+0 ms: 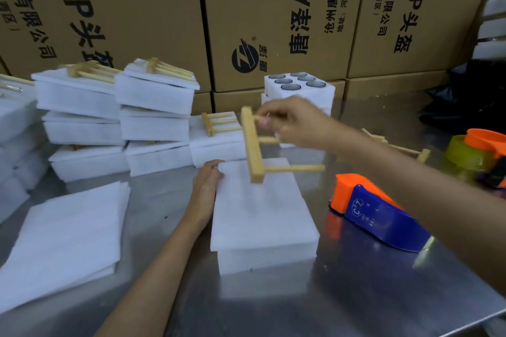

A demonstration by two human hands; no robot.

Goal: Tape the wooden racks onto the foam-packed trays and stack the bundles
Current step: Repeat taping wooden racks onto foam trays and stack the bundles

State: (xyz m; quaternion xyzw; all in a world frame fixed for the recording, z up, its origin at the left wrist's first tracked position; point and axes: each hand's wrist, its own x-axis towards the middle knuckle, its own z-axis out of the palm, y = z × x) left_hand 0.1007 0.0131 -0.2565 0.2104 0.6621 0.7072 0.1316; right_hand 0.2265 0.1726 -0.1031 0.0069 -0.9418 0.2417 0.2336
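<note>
My right hand holds a wooden rack by its rungs, lifted above the far end of a foam-packed tray covered by a white foam sheet in the middle of the steel table. My left hand rests against that tray's left far edge, fingers curled at its corner. Behind them stand stacks of bundles with racks on top. One more bundle with a rack lies just beyond the tray.
An orange-and-blue tape dispenser lies right of the tray; a second dispenser with yellowish tape sits at the right edge. Loose foam sheets lie at left. An uncovered tray with round cups, another wooden rack and cardboard boxes stand behind.
</note>
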